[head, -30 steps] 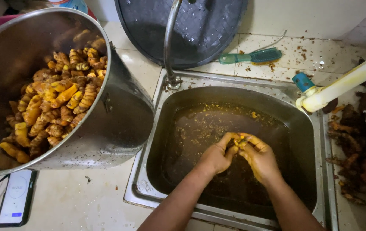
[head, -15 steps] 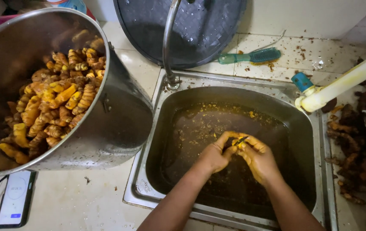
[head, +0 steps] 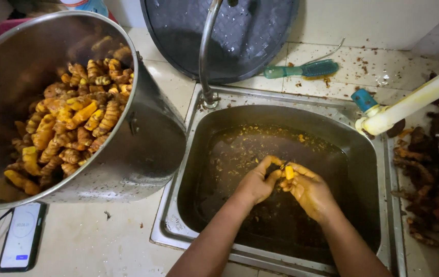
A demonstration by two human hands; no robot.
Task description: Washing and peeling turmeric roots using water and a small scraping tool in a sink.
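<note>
Compared with the earlier frames, both hands sit slightly farther right over the sink (head: 378,169), and more of the yellow root piece (head: 289,172) shows between them. The left hand (head: 258,182) and the right hand (head: 309,191) meet above the murky brown water. The fingers (head: 272,163) of the left hand curl over the top of the piece; those of the right hand pinch it from the other side. A thin dark object lies just beside the piece; whether it is a blade cannot be told.

Step in hand, as a judgement: cleaning or scraping a single root piece over the basin, mid-piece. The next move probably calls for turning the piece within the pinch to expose any uncleaned side while keeping a firm hold, since the surface looks wet and slippery.

Surroundings:
- Well left of the fingers, a large steel pot (head: 142,149) leans on the table (head: 101,241), filled with cleaned orange root pieces (head: 76,128). Its wall overhangs the left sink rim.
- Directly beyond the fingers, the curved tap (head: 205,51) rises from the sink rim; behind it stands a dark round lid (head: 240,36).
- Beyond and right, a green brush (head: 306,69).
- Right, a pale pipe (head: 419,100) crosses above dark uncleaned roots (head: 424,190).
- Far left and nearer, a phone (head: 22,236).

The pot wall and the tap narrow the path leftward.
</note>
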